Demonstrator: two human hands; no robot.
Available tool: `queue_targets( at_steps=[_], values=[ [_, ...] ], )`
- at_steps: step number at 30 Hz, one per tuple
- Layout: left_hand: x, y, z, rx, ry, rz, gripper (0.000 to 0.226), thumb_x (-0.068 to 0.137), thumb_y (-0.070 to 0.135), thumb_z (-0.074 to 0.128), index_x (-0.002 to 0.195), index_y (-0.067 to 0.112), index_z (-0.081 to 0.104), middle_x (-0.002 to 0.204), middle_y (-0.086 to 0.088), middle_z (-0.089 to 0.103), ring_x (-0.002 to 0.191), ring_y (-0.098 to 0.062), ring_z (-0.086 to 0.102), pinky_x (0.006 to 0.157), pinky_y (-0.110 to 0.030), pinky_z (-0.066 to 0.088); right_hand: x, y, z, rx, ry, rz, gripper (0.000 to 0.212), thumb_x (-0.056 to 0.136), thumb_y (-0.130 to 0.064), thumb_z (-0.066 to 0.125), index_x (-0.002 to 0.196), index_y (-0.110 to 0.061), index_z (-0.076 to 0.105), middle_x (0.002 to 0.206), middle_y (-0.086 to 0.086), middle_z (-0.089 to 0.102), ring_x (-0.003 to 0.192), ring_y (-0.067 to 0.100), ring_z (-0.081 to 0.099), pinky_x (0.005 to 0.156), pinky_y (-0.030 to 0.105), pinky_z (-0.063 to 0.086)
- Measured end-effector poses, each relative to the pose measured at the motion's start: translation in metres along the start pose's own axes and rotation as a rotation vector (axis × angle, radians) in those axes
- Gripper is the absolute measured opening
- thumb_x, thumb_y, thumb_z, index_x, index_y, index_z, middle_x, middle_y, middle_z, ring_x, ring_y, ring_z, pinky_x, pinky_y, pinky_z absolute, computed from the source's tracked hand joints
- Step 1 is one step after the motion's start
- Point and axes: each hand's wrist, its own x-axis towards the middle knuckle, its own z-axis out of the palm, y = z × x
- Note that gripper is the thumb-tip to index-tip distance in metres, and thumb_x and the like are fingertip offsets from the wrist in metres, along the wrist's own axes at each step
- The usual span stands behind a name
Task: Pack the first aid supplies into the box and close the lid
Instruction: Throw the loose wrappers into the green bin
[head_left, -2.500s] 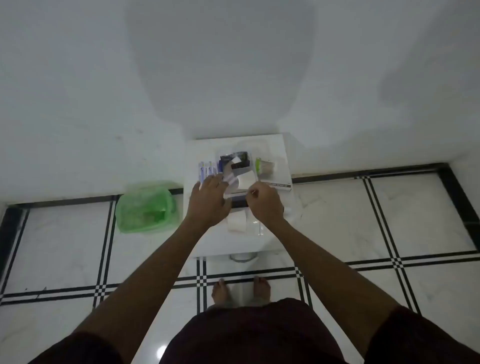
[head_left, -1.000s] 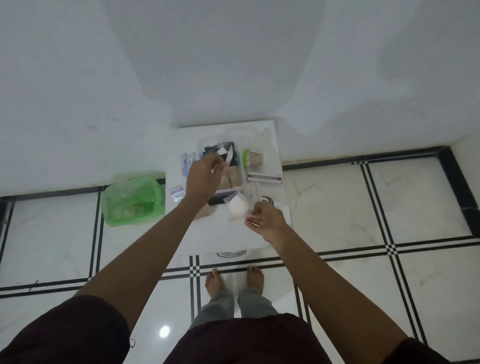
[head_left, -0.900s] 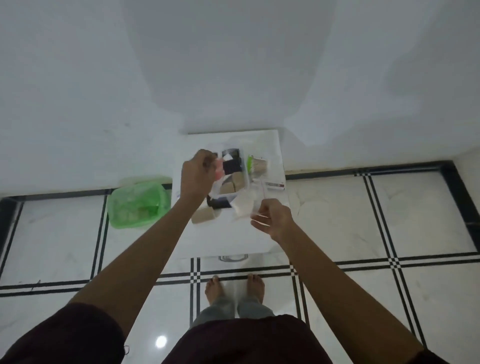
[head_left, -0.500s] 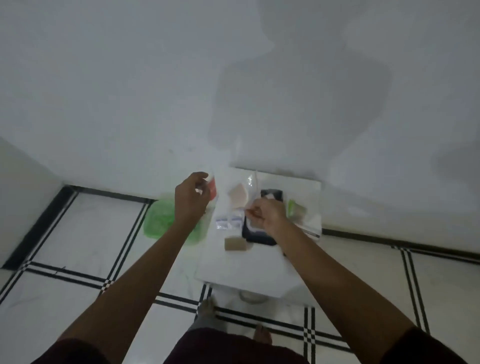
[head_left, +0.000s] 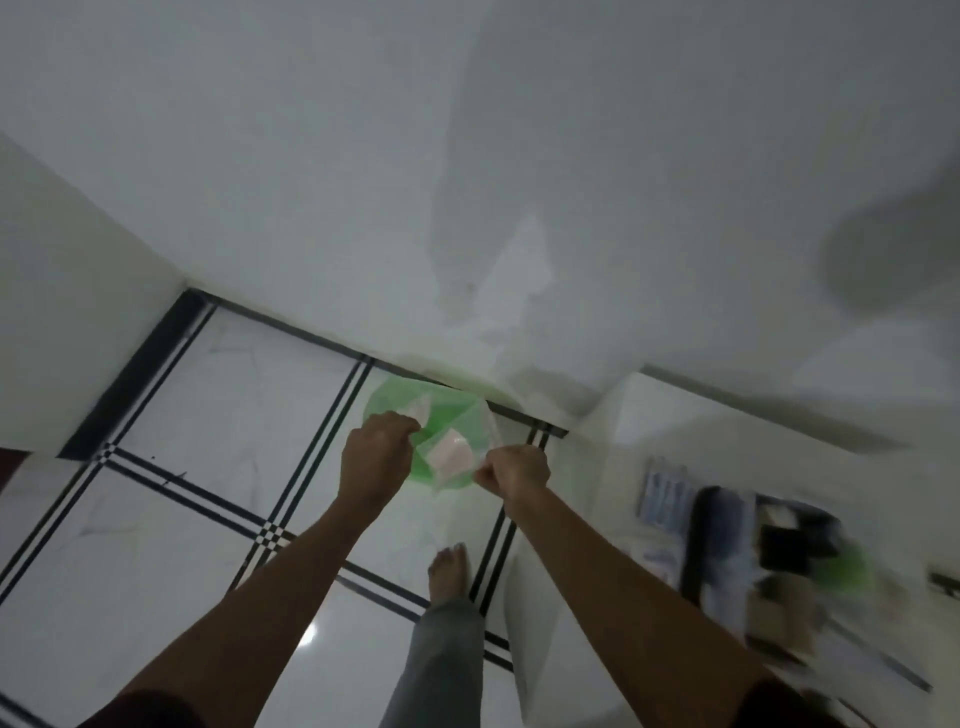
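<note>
White tiled floor (head_left: 171, 519), black-lined, beneath green bin (head_left: 400, 410).

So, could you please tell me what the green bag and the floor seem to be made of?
The green bag looks like thin, translucent plastic film: pale pieces show through it. The floor looks like glossy polished tile, perhaps marble or ceramic: it mirrors a light spot and has faint veining between black inlay lines.

No legible text, label, brand, number or sign appears in this view. The packets (head_left: 666, 491) and the open box (head_left: 748, 561) on the white table (head_left: 597, 519) at right carry bluish and dark markings, but motion blur leaves them unreadable.
</note>
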Motion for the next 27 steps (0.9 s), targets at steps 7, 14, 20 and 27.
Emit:
queue_targets(
  at_steps=[7,14,20,27],
  values=[
    [0.068,-0.116,0.134,0.302,-0.173,0.252,0.023,0.068,0.004,0.051,0.080,0.015,0.067,0.073,-0.002,0.067,0.065,-0.028,0.061,0.059,-0.035,0.044,0.165,0.041,0.090,0.015,0.147,0.128,0.013,0.076,0.010,0.060,0.089,0.011,0.063,0.086,0.026,0.068,0.051,0.024,0.065,0.039,0.020,0.049],
    [0.062,-0.192,0.244,0.462,-0.556,0.064,0.023,0.072,0.006,0.055,0.093,0.013,0.063,0.088,-0.005,0.066,0.084,-0.028,0.064,0.086,-0.050,0.044,0.256,0.098,0.124,-0.409,0.170,0.118,0.032,0.084,-0.005,0.052,0.111,0.009,0.056,0.104,0.020,0.063,0.096,0.035,0.062,0.081,0.036,0.052],
    [0.019,-0.161,0.226,0.341,-0.561,-0.042,0.024,0.085,0.020,0.053,0.107,0.015,0.062,0.111,-0.003,0.067,0.106,-0.023,0.062,0.109,-0.057,0.024,0.199,0.106,0.090,-0.804,0.095,-0.187,0.033,0.087,-0.007,0.047,0.119,0.000,0.051,0.123,0.018,0.057,0.113,0.033,0.054,0.087,0.035,0.046],
    [0.001,-0.066,0.113,0.243,-0.248,0.020,0.020,0.077,0.013,0.066,0.097,0.010,0.068,0.102,-0.008,0.072,0.096,-0.027,0.068,0.101,-0.059,0.038,0.083,0.052,0.039,-1.107,0.045,-0.663,0.027,0.087,-0.010,0.048,0.112,-0.002,0.051,0.113,0.016,0.056,0.108,0.032,0.053,0.091,0.041,0.048]
  ],
)
